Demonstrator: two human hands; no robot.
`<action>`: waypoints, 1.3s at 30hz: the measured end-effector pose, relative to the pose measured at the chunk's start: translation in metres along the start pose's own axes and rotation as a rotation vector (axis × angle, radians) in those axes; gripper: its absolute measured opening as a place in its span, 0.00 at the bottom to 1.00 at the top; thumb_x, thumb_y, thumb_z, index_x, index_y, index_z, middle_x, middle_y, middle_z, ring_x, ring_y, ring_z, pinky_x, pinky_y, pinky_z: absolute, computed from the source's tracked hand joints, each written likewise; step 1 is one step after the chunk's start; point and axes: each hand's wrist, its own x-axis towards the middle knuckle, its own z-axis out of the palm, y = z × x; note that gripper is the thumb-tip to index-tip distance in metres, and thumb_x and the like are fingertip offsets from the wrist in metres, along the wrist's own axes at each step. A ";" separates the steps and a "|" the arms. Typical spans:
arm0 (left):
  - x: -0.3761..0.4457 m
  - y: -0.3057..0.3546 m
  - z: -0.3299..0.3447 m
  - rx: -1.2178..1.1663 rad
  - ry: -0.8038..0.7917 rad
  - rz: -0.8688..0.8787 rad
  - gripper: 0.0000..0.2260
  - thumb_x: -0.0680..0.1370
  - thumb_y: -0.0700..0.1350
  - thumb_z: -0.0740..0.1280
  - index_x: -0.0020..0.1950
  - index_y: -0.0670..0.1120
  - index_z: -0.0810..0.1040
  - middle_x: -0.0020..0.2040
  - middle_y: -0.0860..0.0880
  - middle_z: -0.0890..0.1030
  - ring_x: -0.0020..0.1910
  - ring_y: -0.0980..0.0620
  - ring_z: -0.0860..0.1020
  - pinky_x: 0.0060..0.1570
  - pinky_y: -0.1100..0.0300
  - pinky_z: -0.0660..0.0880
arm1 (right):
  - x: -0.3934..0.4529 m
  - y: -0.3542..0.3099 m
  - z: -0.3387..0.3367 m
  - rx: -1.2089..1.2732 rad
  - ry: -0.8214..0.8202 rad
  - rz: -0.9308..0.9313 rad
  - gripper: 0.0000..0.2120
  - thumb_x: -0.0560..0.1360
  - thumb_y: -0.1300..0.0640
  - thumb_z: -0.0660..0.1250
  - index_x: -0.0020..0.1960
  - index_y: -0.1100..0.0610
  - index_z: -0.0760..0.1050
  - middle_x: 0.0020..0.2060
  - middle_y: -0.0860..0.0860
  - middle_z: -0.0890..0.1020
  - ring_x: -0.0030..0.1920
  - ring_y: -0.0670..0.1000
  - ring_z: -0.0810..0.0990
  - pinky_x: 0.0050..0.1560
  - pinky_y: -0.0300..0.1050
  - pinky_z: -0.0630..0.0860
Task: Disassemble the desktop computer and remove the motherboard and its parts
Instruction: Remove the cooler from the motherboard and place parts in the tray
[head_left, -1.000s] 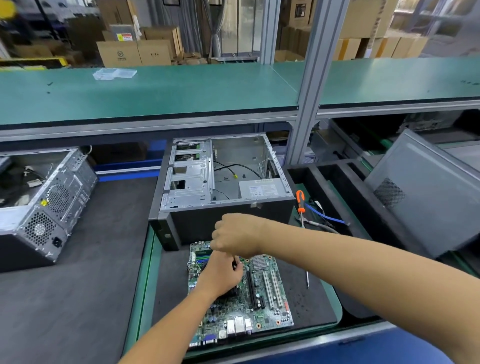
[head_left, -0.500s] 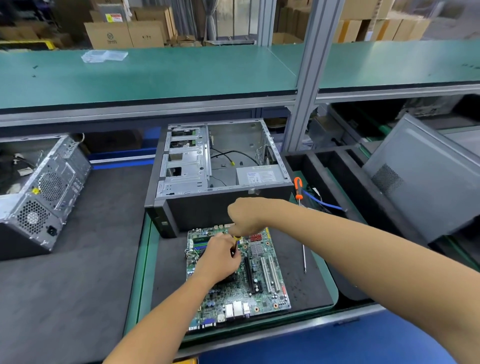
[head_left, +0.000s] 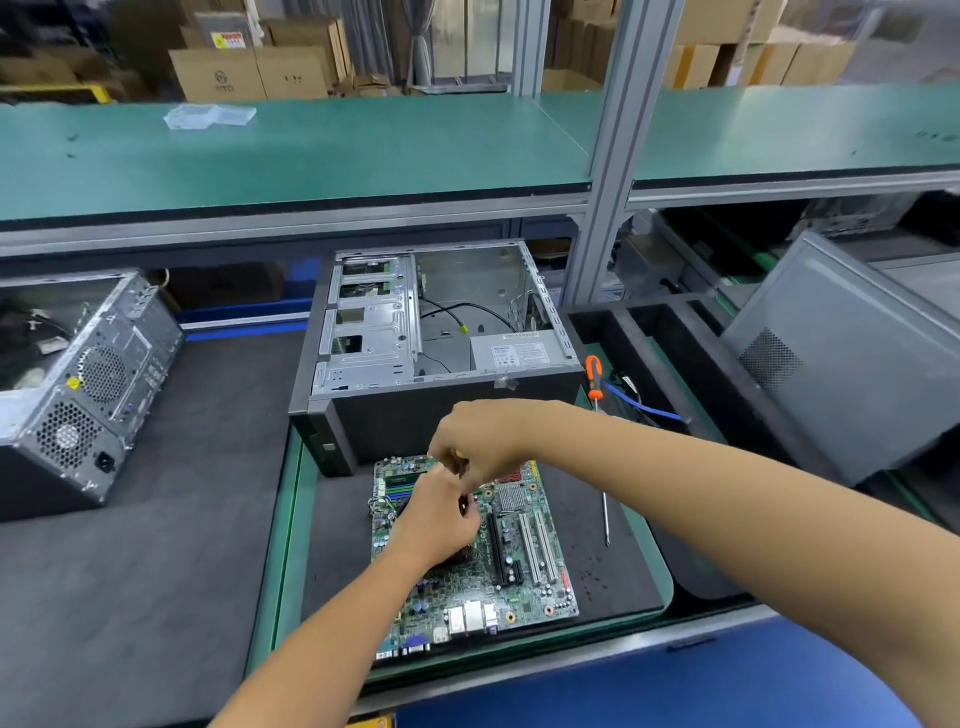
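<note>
The green motherboard (head_left: 519, 566) lies flat on a black mat (head_left: 613, 571), just in front of the open, emptied computer case (head_left: 452, 410). My left hand (head_left: 434, 525) rests on the board's upper middle, fingers curled and pinched together near a small dark part; what they hold is hidden. Just above it hovers my right hand (head_left: 483, 441), closed around a small tool with a yellow-and-black handle (head_left: 458, 455) that points down toward the left fingertips. Both hands hide the part of the board beneath them.
An orange-handled screwdriver (head_left: 594, 374) leans against the case's right side, by a blue cable. A second open case (head_left: 88, 395) lies at the left. A grey side panel (head_left: 852, 364) and a black foam tray (head_left: 649, 332) stand at the right. A green shelf runs overhead.
Both hands stay over the upper part of the board. My right hand has shifted slightly right and come down close to the left fingertips. The head view has wandered a little.
</note>
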 end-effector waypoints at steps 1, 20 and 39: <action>0.000 0.000 0.000 -0.014 0.001 -0.011 0.03 0.74 0.40 0.63 0.40 0.46 0.70 0.38 0.49 0.68 0.36 0.53 0.67 0.35 0.56 0.66 | 0.001 0.000 0.002 0.057 -0.017 0.054 0.12 0.74 0.48 0.69 0.40 0.57 0.74 0.35 0.50 0.78 0.37 0.52 0.74 0.34 0.44 0.68; 0.000 0.000 0.002 -0.016 -0.044 -0.074 0.14 0.76 0.43 0.61 0.31 0.41 0.67 0.27 0.43 0.67 0.27 0.46 0.68 0.29 0.52 0.61 | 0.004 -0.011 0.001 -0.539 0.005 -0.193 0.07 0.72 0.68 0.64 0.47 0.59 0.76 0.44 0.53 0.80 0.44 0.55 0.78 0.37 0.46 0.74; 0.001 0.000 0.000 -0.045 -0.004 0.007 0.16 0.72 0.40 0.63 0.32 0.56 0.61 0.30 0.53 0.65 0.32 0.52 0.66 0.33 0.57 0.62 | -0.006 -0.013 -0.004 -0.414 -0.065 -0.056 0.07 0.77 0.59 0.67 0.41 0.59 0.73 0.29 0.49 0.68 0.27 0.46 0.66 0.24 0.40 0.58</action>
